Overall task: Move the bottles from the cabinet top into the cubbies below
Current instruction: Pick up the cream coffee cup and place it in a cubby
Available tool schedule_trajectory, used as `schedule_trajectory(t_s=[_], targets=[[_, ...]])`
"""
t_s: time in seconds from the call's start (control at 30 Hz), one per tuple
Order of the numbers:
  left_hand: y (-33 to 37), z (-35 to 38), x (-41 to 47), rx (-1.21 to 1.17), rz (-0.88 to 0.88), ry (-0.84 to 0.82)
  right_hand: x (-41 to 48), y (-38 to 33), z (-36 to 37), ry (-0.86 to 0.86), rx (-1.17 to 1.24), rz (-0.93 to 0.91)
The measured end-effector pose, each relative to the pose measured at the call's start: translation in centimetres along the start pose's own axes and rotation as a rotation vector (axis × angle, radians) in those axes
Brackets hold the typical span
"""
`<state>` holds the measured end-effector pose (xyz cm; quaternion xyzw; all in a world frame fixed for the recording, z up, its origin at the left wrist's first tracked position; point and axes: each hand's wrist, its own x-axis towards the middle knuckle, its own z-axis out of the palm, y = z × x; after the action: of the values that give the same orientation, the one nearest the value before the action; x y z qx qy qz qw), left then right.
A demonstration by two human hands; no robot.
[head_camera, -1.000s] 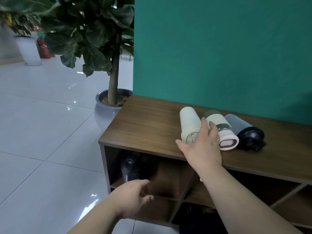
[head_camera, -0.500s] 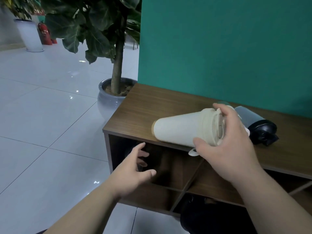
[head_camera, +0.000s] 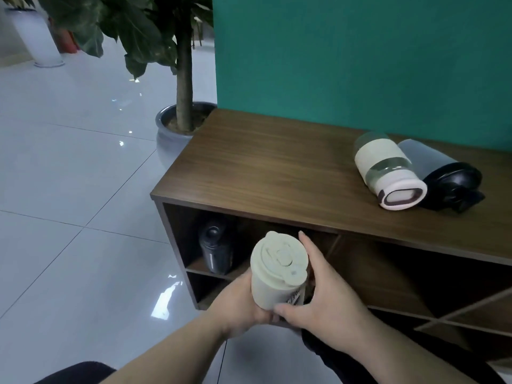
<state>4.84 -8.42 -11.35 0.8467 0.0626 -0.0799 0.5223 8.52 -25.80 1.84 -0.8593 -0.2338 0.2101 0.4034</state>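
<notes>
I hold a cream bottle upright, lid toward me, in front of the upper left cubby. My left hand cups its lower left side and my right hand wraps its right side. Two bottles lie on the wooden cabinet top at the right: a cream-sleeved glass bottle and a grey bottle with a black lid, touching each other. A dark bottle stands in the left of the upper left cubby.
A potted plant stands on the tiled floor just left of the cabinet. A teal wall rises behind the cabinet top. More cubbies with slanted dividers open to the right. A white planter stands far left.
The cream bottle has come off the cabinet top and down to the front of the upper left cubby, turned upright. My left hand has closed on it beside the right.
</notes>
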Motion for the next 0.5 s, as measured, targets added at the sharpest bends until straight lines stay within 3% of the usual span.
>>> schedule_trajectory(t_s=[0.1,0.5], targets=[[-1.5,0.5,2.1,0.024,-0.023,0.010,2.9,3.2,1.3,0.038,0.136,0.067],[-4.8,1.4,8.1,-0.001,-0.171,0.103,9.0,6.7,3.9,0.184,0.129,0.112]])
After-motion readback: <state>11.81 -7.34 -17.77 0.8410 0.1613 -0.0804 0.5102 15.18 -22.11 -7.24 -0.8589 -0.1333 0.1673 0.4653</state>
